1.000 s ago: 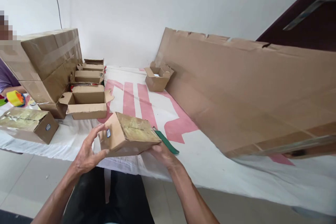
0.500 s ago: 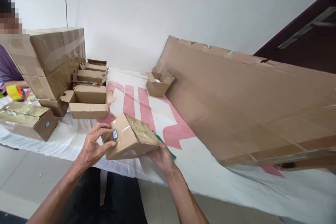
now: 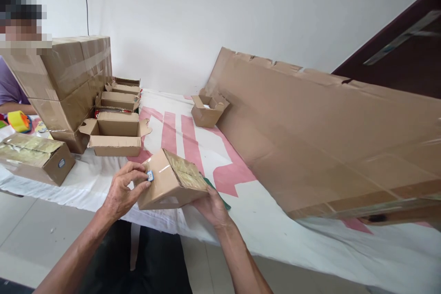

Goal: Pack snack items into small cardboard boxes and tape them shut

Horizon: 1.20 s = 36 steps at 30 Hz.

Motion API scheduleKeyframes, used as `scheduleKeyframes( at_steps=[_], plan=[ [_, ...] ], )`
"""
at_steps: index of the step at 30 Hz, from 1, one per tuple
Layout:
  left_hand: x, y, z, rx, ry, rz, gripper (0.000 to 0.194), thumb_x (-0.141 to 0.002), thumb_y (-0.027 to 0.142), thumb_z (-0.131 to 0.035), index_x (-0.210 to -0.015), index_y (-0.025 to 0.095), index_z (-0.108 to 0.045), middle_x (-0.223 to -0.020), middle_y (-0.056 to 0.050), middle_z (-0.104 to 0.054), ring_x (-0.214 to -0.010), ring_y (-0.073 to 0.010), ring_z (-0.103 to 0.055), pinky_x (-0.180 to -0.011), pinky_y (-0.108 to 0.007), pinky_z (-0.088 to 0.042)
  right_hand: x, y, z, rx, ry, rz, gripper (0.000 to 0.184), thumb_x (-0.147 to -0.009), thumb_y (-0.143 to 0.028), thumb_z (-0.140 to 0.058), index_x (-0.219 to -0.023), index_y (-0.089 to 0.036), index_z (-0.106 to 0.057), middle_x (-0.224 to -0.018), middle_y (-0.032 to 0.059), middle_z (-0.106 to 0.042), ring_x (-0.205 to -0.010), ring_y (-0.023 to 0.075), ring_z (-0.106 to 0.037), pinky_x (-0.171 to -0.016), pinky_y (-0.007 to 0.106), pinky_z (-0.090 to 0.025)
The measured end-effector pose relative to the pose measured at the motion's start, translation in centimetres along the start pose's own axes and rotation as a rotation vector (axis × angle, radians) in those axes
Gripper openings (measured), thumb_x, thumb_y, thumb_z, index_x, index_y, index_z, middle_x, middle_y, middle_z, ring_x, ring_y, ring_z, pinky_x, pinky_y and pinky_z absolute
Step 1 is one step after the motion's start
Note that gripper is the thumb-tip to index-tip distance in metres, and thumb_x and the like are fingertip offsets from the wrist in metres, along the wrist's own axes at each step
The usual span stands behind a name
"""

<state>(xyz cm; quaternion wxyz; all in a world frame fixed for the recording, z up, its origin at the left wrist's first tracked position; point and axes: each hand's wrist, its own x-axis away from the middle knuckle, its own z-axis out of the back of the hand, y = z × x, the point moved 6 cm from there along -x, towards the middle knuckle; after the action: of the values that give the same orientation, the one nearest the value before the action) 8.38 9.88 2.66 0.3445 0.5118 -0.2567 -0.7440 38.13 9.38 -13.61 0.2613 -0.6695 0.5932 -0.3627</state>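
A taped cardboard box (image 3: 161, 183) is tilted up at the near edge of the table in front of me. My right hand (image 3: 212, 206) grips its right end from below, the fingers hidden under it. A small blue-edged sticker (image 3: 150, 176) is on the box's left end. The index finger and thumb of my left hand (image 3: 126, 188) close in a pinch at the sticker's left edge, covering part of it. Partly hidden behind the box and my right hand lies something flat and green (image 3: 220, 196).
On the left stand stacked cartons (image 3: 69, 73), a sealed box with a sticker (image 3: 34, 156) and a row of open boxes (image 3: 117, 142). Another open box (image 3: 206, 115) sits by a large leaning cardboard sheet (image 3: 310, 138). A person (image 3: 14, 82) sits at far left, near a yellow tape roll (image 3: 19, 121).
My left finger and thumb have drawn closer together over the sticker, which now shows narrower. The box and my right hand stay put. The person at left has shifted slightly right.
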Motion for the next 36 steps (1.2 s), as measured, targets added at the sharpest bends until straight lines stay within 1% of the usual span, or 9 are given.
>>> scheduleKeyframes(
  at_steps=[4,9,12,17,23,27,30,33,36],
  plan=[
    [0.1,0.2,0.0,-0.032,0.004,-0.01,0.012,-0.099,0.029,-0.072,-0.097,0.025,-0.083,-0.107,-0.011,-0.075,-0.099,-0.0242,-0.074,-0.086,-0.038,-0.058,0.1,-0.1,-0.2,0.0,0.009,-0.001,0.063,-0.079,-0.061,-0.085,-0.132,-0.029,-0.075,-0.134,0.0081,-0.079,-0.122,0.0356,-0.072,-0.097,0.049,-0.063],
    [0.1,0.3,0.0,-0.061,0.006,-0.031,0.011,-0.099,0.028,-0.072,-0.098,0.025,-0.082,-0.106,-0.011,-0.076,-0.098,-0.0239,-0.074,-0.088,-0.038,-0.059,0.0,0.0,0.1,0.02,0.004,0.007,0.062,-0.08,-0.062,-0.083,-0.133,-0.03,-0.075,-0.136,0.0085,-0.078,-0.127,0.0367,-0.07,-0.101,0.052,-0.061],
    [0.0,0.0,0.0,-0.044,0.001,-0.01,0.008,-0.097,0.028,-0.075,-0.097,0.025,-0.082,-0.106,-0.011,-0.076,-0.098,-0.0247,-0.074,-0.087,-0.038,-0.059,0.0,0.0,0.1,0.023,-0.015,0.003,0.061,-0.081,-0.062,-0.083,-0.133,-0.03,-0.074,-0.138,0.0076,-0.077,-0.125,0.036,-0.071,-0.099,0.052,-0.063],
    [-0.2,-0.3,0.0,-0.036,0.0,0.015,0.008,-0.096,0.028,-0.076,-0.095,0.024,-0.083,-0.104,-0.01,-0.076,-0.097,-0.024,-0.073,-0.086,-0.037,-0.059,0.1,-0.1,-0.1,-0.003,-0.007,0.005,0.061,-0.079,-0.06,-0.086,-0.131,-0.031,-0.075,-0.136,0.0056,-0.078,-0.119,0.0334,-0.073,-0.092,0.047,-0.065],
    [-0.4,0.1,0.0,-0.014,0.004,-0.008,0.017,-0.102,0.029,-0.068,-0.095,0.024,-0.083,-0.103,-0.011,-0.077,-0.097,-0.0235,-0.073,-0.087,-0.037,-0.058,0.2,-0.3,-0.2,0.029,-0.021,0.007,0.058,-0.081,-0.062,-0.083,-0.131,-0.033,-0.075,-0.138,0.0068,-0.077,-0.125,0.0366,-0.071,-0.098,0.053,-0.063],
    [-0.4,-0.4,0.3,0.044,0.019,0.088,0.023,-0.102,0.035,-0.068,-0.089,0.023,-0.081,-0.102,-0.01,-0.078,-0.099,-0.0239,-0.073,-0.088,-0.036,-0.057,0.2,-0.4,-0.3,0.012,-0.021,0.013,0.06,-0.081,-0.06,-0.085,-0.132,-0.031,-0.075,-0.139,0.0081,-0.077,-0.125,0.0368,-0.071,-0.098,0.053,-0.064],
    [0.0,-1.6,0.7,0.129,0.048,0.236,0.028,-0.1,0.045,-0.07,-0.087,0.022,-0.08,-0.102,-0.01,-0.08,-0.096,-0.0237,-0.073,-0.086,-0.035,-0.057,0.3,-0.5,-0.7,0.018,-0.022,0.024,0.063,-0.081,-0.061,-0.086,-0.134,-0.03,-0.074,-0.139,0.0091,-0.077,-0.126,0.0361,-0.071,-0.099,0.054,-0.063],
    [0.7,-3.1,1.4,0.249,0.131,0.414,0.038,-0.093,0.058,-0.075,-0.089,0.02,-0.08,-0.093,-0.008,-0.081,-0.088,-0.0229,-0.073,-0.082,-0.034,-0.058,0.6,-0.7,-1.8,0.081,-0.053,0.038,0.065,-0.086,-0.064,-0.08,-0.14,-0.03,-0.07,-0.141,0.0089,-0.076,-0.13,0.0359,-0.069,-0.103,0.055,-0.061],
    [1.7,-4.4,2.1,0.349,0.214,0.522,0.05,-0.085,0.069,-0.079,-0.085,0.019,-0.077,-0.09,-0.008,-0.081,-0.092,-0.0252,-0.075,-0.086,-0.036,-0.061,1.1,-0.9,-3.3,0.167,-0.103,0.033,0.067,-0.088,-0.069,-0.075,-0.142,-0.029,-0.07,-0.141,0.0097,-0.076,-0.135,0.0372,-0.067,-0.108,0.055,-0.059]
  ],
)
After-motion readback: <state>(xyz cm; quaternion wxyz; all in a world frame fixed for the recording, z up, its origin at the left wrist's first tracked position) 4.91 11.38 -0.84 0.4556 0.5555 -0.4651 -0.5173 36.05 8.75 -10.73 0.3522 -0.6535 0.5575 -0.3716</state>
